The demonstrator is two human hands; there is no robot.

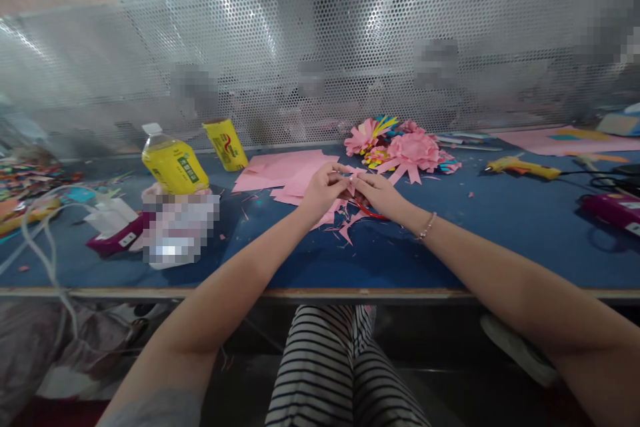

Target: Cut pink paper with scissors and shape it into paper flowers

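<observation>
Over the middle of the blue table (320,260), my left hand (324,188) and my right hand (377,192) meet with fingertips pinched together. Between them is a small piece of pink paper (353,180), gripped from both sides. A red curved handle (373,212) shows just under my right hand; the rest of that tool is hidden, and I cannot tell whether it is held or lying down. Pink paper scraps (350,227) are scattered below my fingers. Behind my left hand lie flat pink paper sheets (285,170).
Pink paper flowers (413,150) with coloured strips lie at the back. A yellow-labelled bottle (175,163) and a yellow packet (226,145) stand left, near a tissue pack (113,227). A yellow glue gun (523,167) with a cord lies right. A perforated metal screen (320,33) borders the table.
</observation>
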